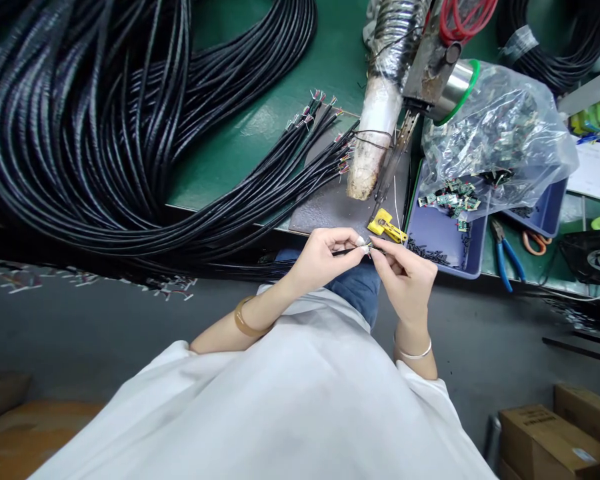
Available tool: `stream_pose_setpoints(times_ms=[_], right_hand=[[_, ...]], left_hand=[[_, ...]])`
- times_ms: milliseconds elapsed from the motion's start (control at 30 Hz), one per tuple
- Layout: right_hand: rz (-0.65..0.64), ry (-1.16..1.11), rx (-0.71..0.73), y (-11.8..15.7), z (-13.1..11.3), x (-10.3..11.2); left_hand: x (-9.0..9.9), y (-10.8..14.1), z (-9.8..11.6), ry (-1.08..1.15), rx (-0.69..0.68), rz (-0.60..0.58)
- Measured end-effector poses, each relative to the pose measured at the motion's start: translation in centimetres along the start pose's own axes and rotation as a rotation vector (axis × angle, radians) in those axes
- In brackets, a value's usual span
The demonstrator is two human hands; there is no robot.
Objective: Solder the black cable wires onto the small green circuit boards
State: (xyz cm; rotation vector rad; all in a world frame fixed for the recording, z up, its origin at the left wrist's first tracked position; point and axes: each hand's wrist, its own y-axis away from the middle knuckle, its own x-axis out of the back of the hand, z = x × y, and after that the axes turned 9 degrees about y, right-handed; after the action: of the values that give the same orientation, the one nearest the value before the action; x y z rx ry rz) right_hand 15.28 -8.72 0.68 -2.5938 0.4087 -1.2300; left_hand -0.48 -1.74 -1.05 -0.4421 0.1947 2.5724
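My left hand (330,257) is closed in a pinch on a black cable (341,252), close to its stripped end. Thin coloured wires come out of that end between my fingertips. My right hand (403,270) meets it there, thumb and forefinger pinched at the wire ends; whether it grips a wire or another small part is too small to tell. Just beyond the fingertips lies a yellow clip (387,225) on the edge of a grey mat (325,212). Above it a metal soldering fixture (397,157) points down, with a thin strand of wire hanging beside it.
Big coils of black cable (80,133) cover the left of the green table (245,127). A purple tray (473,257) holds small circuit boards (453,197) and black pieces, under a plastic bag (500,133). Blue-handled pliers (507,257) lie right. A wrapped duct (380,120) hangs over the mat.
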Motion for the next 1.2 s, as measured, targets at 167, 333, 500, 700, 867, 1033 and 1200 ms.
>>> stream_pose_setpoints(times_ms=[167, 333, 500, 700, 867, 1033, 1200], right_hand=[[0.008, -0.074, -0.08, 0.0, -0.5, -0.3], [-0.01, -0.135, -0.152, 0.0, -0.5, -0.4], [0.013, -0.002, -0.06, 0.0, -0.6, -0.6], [0.052, 0.096, 0.13, -0.1, 0.0, -1.0], [0.191, 0.149, 0.168, 0.3, 0.5, -0.8], [0.355, -0.167, -0.097, 0.5, 0.3, -0.1], [0.185, -0.078, -0.063, -0.3, 0.2, -1.0]], left_hand=[[0.3, -0.1, 0.0, 0.054, 0.037, 0.026], [0.5, -0.2, 0.1, 0.052, 0.031, 0.05], [0.6, -0.2, -0.3, 0.04, 0.015, 0.034], [0.7, -0.2, -0.2, 0.072, 0.007, 0.027], [0.5, -0.1, -0.3, 0.009, -0.038, 0.077], [0.3, -0.1, -0.6, -0.113, -0.08, 0.12], [0.1, -0.4, -0.4, -0.157, -0.088, 0.09]])
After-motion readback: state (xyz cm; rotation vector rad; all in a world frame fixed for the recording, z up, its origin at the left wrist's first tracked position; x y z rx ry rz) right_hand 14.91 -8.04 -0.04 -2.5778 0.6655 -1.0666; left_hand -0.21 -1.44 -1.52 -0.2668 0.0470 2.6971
